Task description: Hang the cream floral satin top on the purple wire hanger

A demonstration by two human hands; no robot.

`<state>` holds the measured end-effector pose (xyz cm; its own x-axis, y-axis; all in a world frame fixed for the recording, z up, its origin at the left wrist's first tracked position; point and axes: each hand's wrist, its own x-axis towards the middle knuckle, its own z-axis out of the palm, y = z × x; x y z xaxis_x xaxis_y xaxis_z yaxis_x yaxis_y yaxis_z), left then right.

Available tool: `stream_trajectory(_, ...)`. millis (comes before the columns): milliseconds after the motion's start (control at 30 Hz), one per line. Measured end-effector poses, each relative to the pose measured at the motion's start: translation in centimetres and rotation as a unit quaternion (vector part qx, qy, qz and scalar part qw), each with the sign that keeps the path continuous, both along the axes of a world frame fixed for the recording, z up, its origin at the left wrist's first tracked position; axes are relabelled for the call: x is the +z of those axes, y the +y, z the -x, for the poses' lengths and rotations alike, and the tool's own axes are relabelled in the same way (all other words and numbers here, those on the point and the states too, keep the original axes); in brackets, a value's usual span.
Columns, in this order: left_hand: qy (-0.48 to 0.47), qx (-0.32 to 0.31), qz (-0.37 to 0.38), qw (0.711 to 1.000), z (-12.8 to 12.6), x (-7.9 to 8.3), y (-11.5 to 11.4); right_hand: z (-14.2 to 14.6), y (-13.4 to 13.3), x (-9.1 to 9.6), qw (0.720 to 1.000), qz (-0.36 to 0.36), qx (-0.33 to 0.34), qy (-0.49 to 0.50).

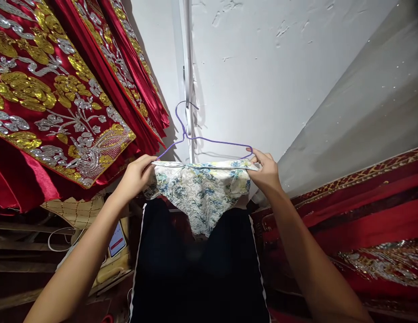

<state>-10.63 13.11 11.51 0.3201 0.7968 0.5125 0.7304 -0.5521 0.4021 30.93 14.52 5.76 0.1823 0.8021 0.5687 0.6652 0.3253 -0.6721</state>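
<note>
Holding floral garment (pixel 202 188), left fingers (pixel 143 161), right fingers (pixel 262 157) closed on top-edge corners, wall (pixel 249 85) beyond

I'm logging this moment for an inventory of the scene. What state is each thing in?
Left hand: closed on one end of the cloth's top edge.
Right hand: closed on the other end, beside the hanger's tip.
Floral cloth: stretched along its top edge, lower part hanging loose.
Purple hanger: hook upward; lower part hidden behind the cloth.
Phone: screen lit.
Red embroidered cloth: hanging.
</note>
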Motion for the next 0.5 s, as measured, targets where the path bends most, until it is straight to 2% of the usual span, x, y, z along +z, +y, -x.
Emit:
stream_trajectory(100, -0.034, 0.047, -0.041, 0.998, 0.0, 0.2, 0.4, -0.3, -1.5, 0.2, 0.997, 0.014, 0.007, -0.07)
stream_trajectory(167, -0.059, 0.085, -0.05, 0.993, 0.0, 0.2, 0.8, -0.2, -2.7, 0.8, 0.994, 0.037, 0.053, -0.083)
stream_trajectory(233, -0.084, 0.108, -0.04, 0.99, -0.2, 0.1, 1.4, -0.2, -3.8, 1.9, 0.986, 0.082, 0.131, -0.062)
stream_trajectory(333, -0.102, 0.116, -0.022, 0.988, -0.6, -0.1, 1.9, -0.3, -5.3, 4.4, 0.958, 0.162, 0.235, -0.033)
stream_trajectory(433, -0.099, 0.115, -0.021, 0.988, -0.8, -0.1, 2.1, -0.8, -6.4, 6.4, 0.942, 0.194, 0.27, -0.036)
stream_trajectory(500, -0.108, 0.114, -0.023, 0.987, -0.6, -0.2, 2.2, -1.3, -6.8, 6.6, 0.934, 0.202, 0.295, -0.009)
